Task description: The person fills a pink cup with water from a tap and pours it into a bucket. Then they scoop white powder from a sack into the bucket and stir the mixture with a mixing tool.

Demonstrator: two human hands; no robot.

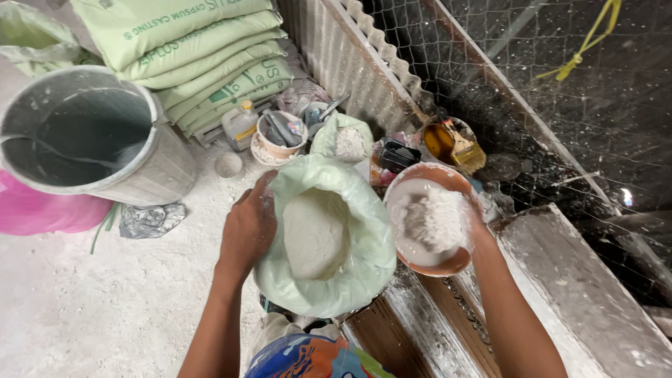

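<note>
R hand (470,222) mostly hidden behind powder bowl (428,225), grip unclear

Grey bin (126,168) blocks left; dusty floor (105,301) lies open.

— Where does everything sit around the open pale-green plastic sack of white powder (329,238)?

— Grey metal bucket (150,164) far left; stacked green paper sacks (203,49) behind; round orange plastic bowl (448,264) touching its right.
</note>
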